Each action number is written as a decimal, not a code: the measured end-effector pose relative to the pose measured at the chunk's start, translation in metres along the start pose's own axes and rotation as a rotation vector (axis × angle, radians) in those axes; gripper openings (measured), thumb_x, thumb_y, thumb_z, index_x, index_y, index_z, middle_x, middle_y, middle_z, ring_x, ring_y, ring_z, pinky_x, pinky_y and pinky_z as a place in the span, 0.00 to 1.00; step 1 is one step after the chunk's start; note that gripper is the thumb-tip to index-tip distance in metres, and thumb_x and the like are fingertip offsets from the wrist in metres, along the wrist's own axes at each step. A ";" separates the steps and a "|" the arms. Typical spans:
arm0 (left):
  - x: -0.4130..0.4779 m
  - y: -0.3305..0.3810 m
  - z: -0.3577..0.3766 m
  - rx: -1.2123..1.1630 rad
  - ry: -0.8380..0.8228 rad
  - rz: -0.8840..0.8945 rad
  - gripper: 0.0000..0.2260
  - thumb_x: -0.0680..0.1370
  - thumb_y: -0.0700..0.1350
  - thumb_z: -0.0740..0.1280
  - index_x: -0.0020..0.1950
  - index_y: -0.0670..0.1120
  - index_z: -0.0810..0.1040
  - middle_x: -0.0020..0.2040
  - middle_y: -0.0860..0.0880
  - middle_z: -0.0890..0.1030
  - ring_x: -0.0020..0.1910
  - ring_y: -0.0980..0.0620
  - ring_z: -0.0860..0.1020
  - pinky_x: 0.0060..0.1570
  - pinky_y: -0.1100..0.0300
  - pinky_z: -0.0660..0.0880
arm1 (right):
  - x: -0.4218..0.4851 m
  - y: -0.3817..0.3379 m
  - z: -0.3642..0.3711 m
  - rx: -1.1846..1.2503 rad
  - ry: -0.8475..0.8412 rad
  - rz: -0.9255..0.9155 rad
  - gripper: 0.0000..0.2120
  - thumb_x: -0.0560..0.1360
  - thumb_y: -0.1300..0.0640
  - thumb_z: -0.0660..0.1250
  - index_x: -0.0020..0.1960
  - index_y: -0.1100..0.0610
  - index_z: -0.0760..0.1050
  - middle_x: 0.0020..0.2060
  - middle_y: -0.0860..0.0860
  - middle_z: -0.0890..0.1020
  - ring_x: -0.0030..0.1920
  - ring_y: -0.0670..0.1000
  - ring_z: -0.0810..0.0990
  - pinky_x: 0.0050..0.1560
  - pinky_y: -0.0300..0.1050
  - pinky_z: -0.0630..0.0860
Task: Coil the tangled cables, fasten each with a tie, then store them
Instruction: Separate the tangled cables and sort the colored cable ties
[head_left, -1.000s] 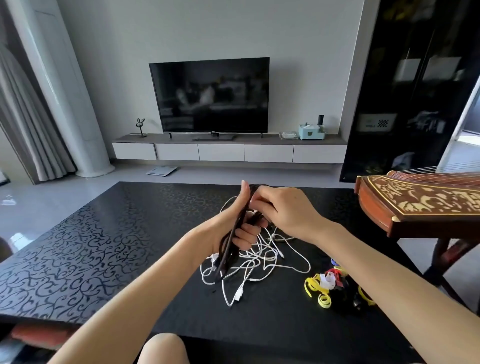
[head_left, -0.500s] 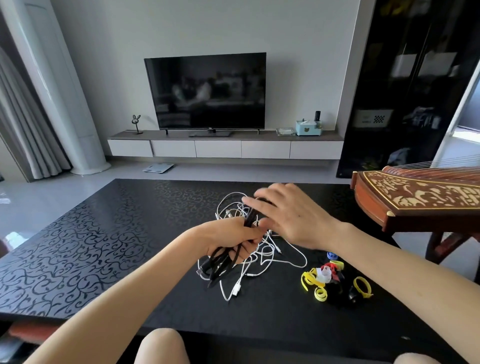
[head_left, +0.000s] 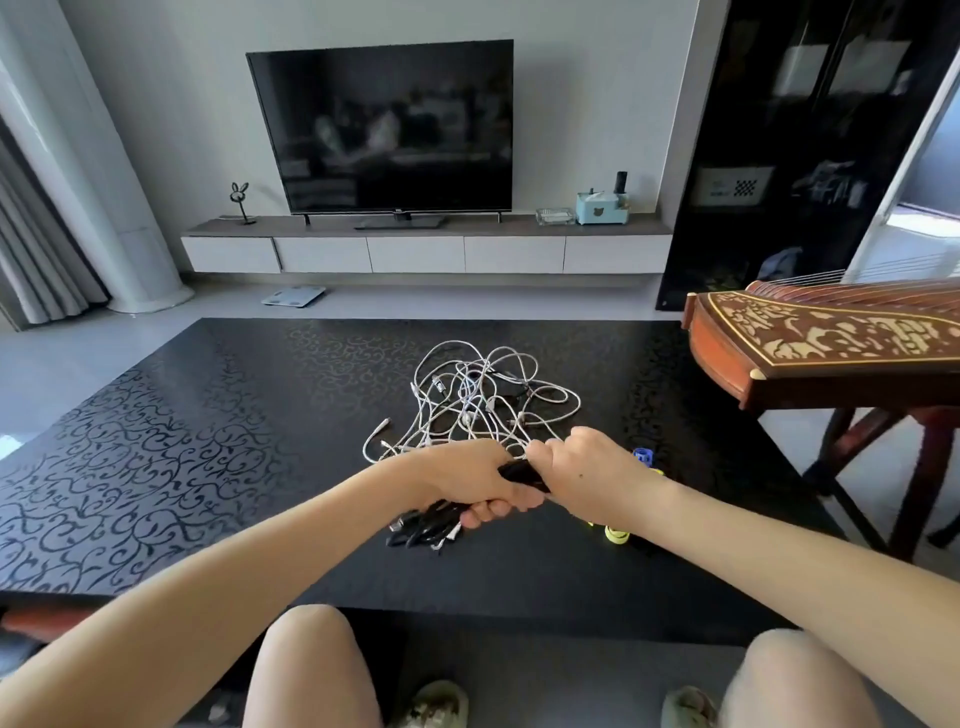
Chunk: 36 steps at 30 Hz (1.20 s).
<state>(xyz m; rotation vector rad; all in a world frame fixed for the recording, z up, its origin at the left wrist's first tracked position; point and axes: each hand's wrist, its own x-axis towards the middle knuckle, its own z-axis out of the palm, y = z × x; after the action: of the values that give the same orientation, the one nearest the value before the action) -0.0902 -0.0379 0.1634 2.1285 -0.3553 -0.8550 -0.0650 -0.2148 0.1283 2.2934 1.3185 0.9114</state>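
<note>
1. Black table, scroll-patterned top, spans the lower view; far-left part of the surface bare.
2. Left hand, just above the table near its middle: fingers curled tight around a bundle of black cable. Plug ends stick out of the fist on its left side, low over the tabletop.
3. Tangle of white cables lies loose on the table just beyond both hands; one strand runs in under the knuckles.
4. Right hand, touching the left: fingers closed in a fist on the other end of the same black cable. A short dark stretch shows between the two fists.
5. Coloured ties, yellow and blue, on the table beside and partly under the right wrist; count not readable.
6. Wooden zither on a stand at the table's right edge.
</note>
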 end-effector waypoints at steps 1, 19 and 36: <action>0.003 -0.001 0.005 0.006 0.041 0.021 0.12 0.79 0.50 0.64 0.41 0.44 0.74 0.23 0.55 0.68 0.21 0.58 0.65 0.21 0.67 0.66 | -0.004 -0.004 0.007 -0.007 -0.032 -0.019 0.11 0.65 0.54 0.72 0.40 0.59 0.73 0.25 0.47 0.73 0.22 0.46 0.74 0.23 0.39 0.64; 0.070 -0.071 0.085 0.528 0.389 -0.005 0.16 0.82 0.56 0.53 0.38 0.49 0.63 0.34 0.54 0.70 0.32 0.53 0.70 0.33 0.57 0.61 | -0.112 -0.038 0.051 1.352 -0.400 1.037 0.15 0.70 0.59 0.73 0.54 0.46 0.76 0.38 0.44 0.79 0.38 0.41 0.75 0.44 0.35 0.71; 0.150 -0.053 0.069 -0.819 0.457 -0.113 0.07 0.77 0.42 0.69 0.43 0.44 0.73 0.23 0.55 0.60 0.21 0.57 0.58 0.19 0.65 0.58 | -0.093 0.015 0.115 1.088 -0.125 1.294 0.04 0.74 0.55 0.69 0.43 0.54 0.82 0.37 0.50 0.83 0.39 0.47 0.79 0.40 0.42 0.73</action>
<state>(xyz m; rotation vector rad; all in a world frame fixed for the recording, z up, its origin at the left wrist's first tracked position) -0.0291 -0.1193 0.0233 1.5009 0.3162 -0.4293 -0.0110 -0.2999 0.0191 4.0337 -0.0438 0.1886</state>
